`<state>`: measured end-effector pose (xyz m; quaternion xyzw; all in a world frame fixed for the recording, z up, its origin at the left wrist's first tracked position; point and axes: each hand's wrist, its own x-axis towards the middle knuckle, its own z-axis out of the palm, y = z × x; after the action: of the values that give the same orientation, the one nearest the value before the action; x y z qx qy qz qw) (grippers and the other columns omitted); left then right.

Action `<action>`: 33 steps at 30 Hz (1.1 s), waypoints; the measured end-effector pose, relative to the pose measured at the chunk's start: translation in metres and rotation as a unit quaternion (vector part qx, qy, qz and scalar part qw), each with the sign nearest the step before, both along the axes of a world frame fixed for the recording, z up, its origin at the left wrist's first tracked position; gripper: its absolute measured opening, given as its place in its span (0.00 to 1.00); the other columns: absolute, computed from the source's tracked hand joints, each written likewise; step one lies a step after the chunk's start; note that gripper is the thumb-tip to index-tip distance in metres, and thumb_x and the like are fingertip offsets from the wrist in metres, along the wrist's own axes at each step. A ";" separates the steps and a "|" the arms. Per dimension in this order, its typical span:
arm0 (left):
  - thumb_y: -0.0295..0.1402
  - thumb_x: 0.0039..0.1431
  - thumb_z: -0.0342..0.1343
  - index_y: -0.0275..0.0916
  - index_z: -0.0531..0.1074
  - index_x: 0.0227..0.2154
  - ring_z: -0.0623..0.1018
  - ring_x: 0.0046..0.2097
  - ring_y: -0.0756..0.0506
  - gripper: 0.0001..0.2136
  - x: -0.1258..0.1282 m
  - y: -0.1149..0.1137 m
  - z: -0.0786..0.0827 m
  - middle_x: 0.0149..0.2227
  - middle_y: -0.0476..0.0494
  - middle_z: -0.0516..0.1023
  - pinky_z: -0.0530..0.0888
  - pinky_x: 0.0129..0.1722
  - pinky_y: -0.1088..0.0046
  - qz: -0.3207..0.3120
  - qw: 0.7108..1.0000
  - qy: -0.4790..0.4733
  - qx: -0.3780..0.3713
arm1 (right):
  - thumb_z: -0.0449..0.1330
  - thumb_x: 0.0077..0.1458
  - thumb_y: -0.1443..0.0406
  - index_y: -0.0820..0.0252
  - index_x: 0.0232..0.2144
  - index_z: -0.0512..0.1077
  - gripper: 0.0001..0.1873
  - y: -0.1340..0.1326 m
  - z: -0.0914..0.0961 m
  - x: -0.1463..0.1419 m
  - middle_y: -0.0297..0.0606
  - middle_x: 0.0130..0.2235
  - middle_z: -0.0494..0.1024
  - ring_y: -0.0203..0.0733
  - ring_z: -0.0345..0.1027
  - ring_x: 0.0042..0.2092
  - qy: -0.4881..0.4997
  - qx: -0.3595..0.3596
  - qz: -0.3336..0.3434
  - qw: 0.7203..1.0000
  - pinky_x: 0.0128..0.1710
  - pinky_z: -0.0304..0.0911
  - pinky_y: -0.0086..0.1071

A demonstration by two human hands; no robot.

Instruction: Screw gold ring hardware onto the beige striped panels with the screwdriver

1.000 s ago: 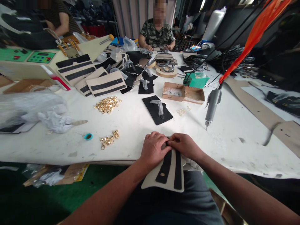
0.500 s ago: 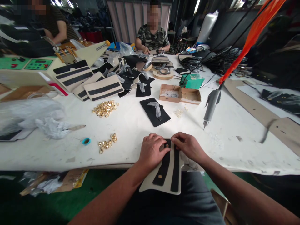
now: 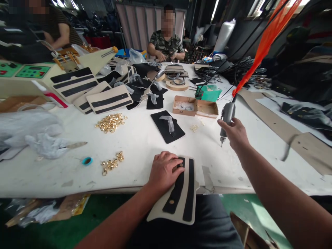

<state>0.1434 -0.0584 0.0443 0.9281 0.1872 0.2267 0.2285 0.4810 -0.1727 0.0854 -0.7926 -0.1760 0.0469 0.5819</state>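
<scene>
My left hand (image 3: 164, 172) lies on a beige panel (image 3: 178, 202) with black strips, holding it near the table's front edge. Its thumb and index finger close around a small round metal fitting (image 3: 181, 165) on one strip. The panel's lower end hangs over the edge above my lap. Out to the right, my right hand (image 3: 235, 133) is round the lower body of a grey electric screwdriver (image 3: 228, 111), thumb across its near side. The screwdriver hangs upright with its bit pointing down, above the table; some of my fingers are hidden behind it.
Gold fittings lie in a larger pile (image 3: 110, 122) and a smaller pile (image 3: 112, 164) at left. A black panel (image 3: 168, 133) with a wrapped handle lies ahead, beside cardboard boxes (image 3: 185, 110). Stacked panels (image 3: 110, 100) stand behind. A co-worker (image 3: 166, 45) sits across the table.
My right hand has left the panel's top edge and moved right to the hanging screwdriver. My left hand stays on the panel. The view has shifted slightly.
</scene>
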 end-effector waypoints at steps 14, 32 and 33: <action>0.43 0.65 0.64 0.49 0.82 0.45 0.73 0.54 0.41 0.09 0.004 0.000 0.009 0.49 0.50 0.81 0.66 0.51 0.55 -0.009 0.999 0.050 0.008 | 0.74 0.52 0.48 0.60 0.28 0.71 0.24 0.019 0.047 -0.154 0.36 0.23 0.75 0.40 0.71 0.22 0.137 0.165 0.279 0.936 0.18 0.69 0.31; 0.44 0.65 0.64 0.49 0.81 0.46 0.72 0.55 0.40 0.11 0.003 -0.001 0.008 0.49 0.49 0.81 0.65 0.50 0.54 -0.013 0.998 0.057 -0.002 | 0.72 0.56 0.51 0.60 0.26 0.73 0.21 0.032 0.016 -0.190 0.37 0.23 0.76 0.38 0.70 0.23 0.070 0.165 0.245 0.953 0.21 0.67 0.30; 0.45 0.65 0.64 0.49 0.81 0.46 0.72 0.55 0.39 0.11 0.003 -0.001 0.008 0.49 0.48 0.81 0.65 0.50 0.54 -0.013 0.998 0.058 -0.002 | 0.72 0.56 0.51 0.60 0.26 0.73 0.21 0.032 0.015 -0.190 0.37 0.23 0.76 0.38 0.69 0.23 0.065 0.161 0.244 0.954 0.21 0.67 0.30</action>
<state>0.1462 -0.0589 0.0527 0.9416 0.1886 0.1687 0.2221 0.2914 -0.1408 0.1005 -0.6164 -0.3310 0.2103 0.6829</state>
